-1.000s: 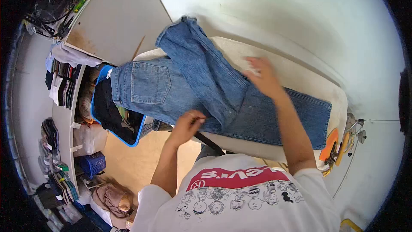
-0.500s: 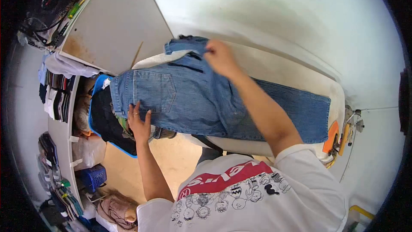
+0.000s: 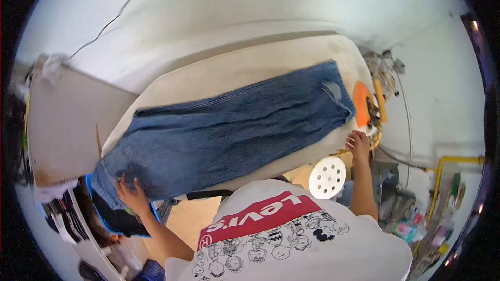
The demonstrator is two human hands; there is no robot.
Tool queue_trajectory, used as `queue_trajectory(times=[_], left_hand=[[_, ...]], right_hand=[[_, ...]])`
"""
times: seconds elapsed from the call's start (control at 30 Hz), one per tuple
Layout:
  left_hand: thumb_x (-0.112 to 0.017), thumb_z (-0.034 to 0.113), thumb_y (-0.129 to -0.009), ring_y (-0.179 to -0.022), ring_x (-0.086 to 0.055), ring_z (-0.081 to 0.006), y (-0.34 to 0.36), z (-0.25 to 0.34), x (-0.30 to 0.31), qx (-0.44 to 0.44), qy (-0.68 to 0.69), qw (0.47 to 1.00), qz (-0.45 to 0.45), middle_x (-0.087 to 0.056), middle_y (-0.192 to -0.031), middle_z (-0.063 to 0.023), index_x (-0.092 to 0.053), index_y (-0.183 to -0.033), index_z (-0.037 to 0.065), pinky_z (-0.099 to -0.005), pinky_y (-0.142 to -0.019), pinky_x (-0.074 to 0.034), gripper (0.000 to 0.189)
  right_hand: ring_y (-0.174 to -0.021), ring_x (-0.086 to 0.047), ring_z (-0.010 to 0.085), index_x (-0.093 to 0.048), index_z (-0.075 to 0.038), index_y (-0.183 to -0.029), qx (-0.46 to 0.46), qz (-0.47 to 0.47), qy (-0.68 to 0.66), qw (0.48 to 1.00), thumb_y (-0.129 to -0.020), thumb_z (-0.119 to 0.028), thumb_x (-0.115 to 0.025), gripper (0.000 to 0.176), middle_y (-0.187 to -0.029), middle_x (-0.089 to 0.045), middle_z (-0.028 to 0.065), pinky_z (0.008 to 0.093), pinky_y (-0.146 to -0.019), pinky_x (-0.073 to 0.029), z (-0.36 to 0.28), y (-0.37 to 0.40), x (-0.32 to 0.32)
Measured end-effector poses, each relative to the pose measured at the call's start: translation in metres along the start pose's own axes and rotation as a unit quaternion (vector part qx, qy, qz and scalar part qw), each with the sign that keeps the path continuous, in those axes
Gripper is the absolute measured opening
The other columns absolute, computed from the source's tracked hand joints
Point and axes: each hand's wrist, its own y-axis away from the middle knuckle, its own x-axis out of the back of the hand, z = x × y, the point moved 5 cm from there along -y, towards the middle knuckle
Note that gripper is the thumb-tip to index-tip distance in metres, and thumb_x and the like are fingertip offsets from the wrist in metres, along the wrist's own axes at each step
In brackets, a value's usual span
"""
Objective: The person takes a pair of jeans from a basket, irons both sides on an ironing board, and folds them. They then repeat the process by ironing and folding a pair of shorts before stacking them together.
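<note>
Blue jeans [image 3: 229,132] lie lengthwise across a pale padded ironing board [image 3: 192,75], with long creases in the denim and a turned-over patch at the hem end on the right. My left hand [image 3: 132,193] rests with spread fingers on the jeans near their left end. Off the board's lower right side, my right hand [image 3: 358,143] is open with its fingers apart, holding nothing. Just above that hand, an iron with an orange plate [image 3: 363,105] stands at the board's right end.
A blue-rimmed basket [image 3: 101,213] with dark clothes sits below the board's left end. A round white stool with holes [image 3: 327,178] is under the right side. A yellow pipe [image 3: 440,177] and bottles [image 3: 409,230] are at right. A grey panel [image 3: 78,125] stands at left.
The view has swung to the right. The bunched upper leg now lies spread along the board. My right hand has left the denim and moved toward the iron; my left stays on the jeans.
</note>
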Motion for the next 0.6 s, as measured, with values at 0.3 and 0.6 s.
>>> queue_trajectory(times=[0.3, 0.6], left_hand=[[-0.066, 0.015, -0.089, -0.115, -0.057, -0.0357, -0.042, 0.323, -0.059, -0.285, 0.256, 0.916, -0.121, -0.063, -0.122, -0.0165, -0.063, -0.117, 0.005, -0.0455, -0.1, -0.041, 0.03], [-0.065, 0.004, -0.082, -0.111, -0.058, -0.0358, 0.065, 0.641, -0.123, -0.514, 0.313, 0.735, -0.313, -0.064, -0.116, -0.0147, -0.061, -0.118, 0.009, -0.0458, -0.096, -0.046, 0.036]], right_hand=[[-0.08, -0.065, 0.0227, -0.062, -0.007, -0.102, 0.296, 0.053, 0.305, 0.904, -0.083, -0.021, -0.074, 0.026, -0.088, -0.065, 0.0087, 0.0339, -0.069, -0.052, -0.063, -0.018, -0.047], [-0.08, -0.066, 0.0254, -0.063, -0.005, -0.096, 0.243, -0.024, 0.264, 0.933, -0.085, -0.013, -0.067, 0.015, -0.088, -0.064, 0.0103, 0.0372, -0.077, -0.053, -0.053, -0.036, -0.038]])
